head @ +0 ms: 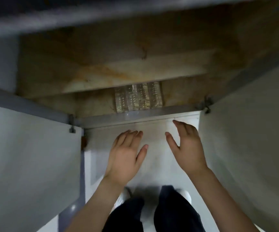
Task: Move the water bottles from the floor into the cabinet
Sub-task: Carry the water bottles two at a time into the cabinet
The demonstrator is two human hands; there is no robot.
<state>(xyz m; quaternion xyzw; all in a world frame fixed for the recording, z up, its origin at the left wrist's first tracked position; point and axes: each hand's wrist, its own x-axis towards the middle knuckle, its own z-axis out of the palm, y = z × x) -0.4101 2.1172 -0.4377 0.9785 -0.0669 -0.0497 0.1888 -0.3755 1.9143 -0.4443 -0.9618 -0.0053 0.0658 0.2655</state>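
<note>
Head view: both hands are released and hold nothing. The left hand (125, 156) is spread palm down, and the right hand (187, 148) is turned on edge with its thumb apart from the fingers. Both are over the pale, smooth floor (155, 163). Beyond the fingertips, past a grey metal sill (135, 118), the bottles (138, 97) stand packed side by side inside the cabinet (93, 102). They are clear, ribbed plastic. Above them is a stained, yellow-brown wooden shelf (118, 71). A flat grey door (26, 156) hangs open left of the left hand, and a second door (252, 131) hangs open right of the right hand. Dark trousers (174, 215) show below the wrists.
</note>
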